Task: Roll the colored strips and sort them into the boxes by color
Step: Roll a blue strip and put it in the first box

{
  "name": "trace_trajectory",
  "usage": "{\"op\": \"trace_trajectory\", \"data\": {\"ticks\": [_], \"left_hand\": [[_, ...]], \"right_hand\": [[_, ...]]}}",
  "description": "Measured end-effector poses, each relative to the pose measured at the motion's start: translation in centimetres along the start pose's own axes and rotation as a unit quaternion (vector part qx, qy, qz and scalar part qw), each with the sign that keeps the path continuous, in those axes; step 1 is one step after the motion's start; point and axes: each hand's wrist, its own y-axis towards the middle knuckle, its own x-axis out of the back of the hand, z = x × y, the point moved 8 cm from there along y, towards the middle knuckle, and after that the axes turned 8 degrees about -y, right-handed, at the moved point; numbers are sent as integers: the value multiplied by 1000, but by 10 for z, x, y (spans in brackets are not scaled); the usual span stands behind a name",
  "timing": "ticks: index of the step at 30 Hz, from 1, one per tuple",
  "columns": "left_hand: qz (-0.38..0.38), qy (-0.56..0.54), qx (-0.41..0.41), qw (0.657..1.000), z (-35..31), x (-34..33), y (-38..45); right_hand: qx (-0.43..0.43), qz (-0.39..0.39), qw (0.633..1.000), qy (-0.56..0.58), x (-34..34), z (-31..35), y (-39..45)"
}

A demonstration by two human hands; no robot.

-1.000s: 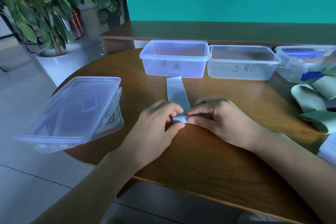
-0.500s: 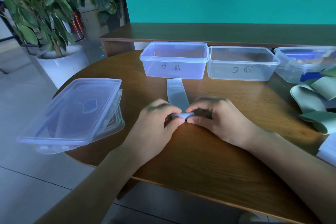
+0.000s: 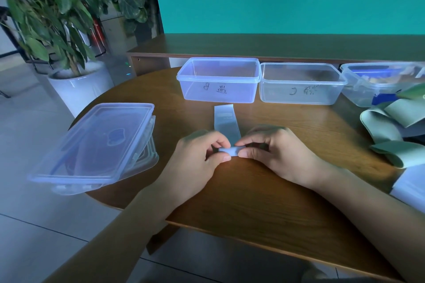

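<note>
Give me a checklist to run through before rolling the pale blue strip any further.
1. Left hand pinches the roll's end: ok.
2. Right hand pinches the other end: ok.
3. Unrolled part of the pale blue strip lies flat and straight on the table: ok.
4. Box B stands open, just beyond the strip's far end: ok.
5. Roll wound tight and even: cannot tell, fingers cover most of it.
6. Green strips lie apart at the right: ok.
</note>
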Motion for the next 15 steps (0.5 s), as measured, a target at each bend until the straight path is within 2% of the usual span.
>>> {"op": "trace_trajectory", "data": {"ticks": [9,15], "left_hand": [[26,-6,-16,1000,-5,-3,-19],[-9,6,-47,999,-7,4,-17]], "right_hand": [[-18,28,997,63,2,11,-19],[-25,-2,999,46,5,7,-16]]}}
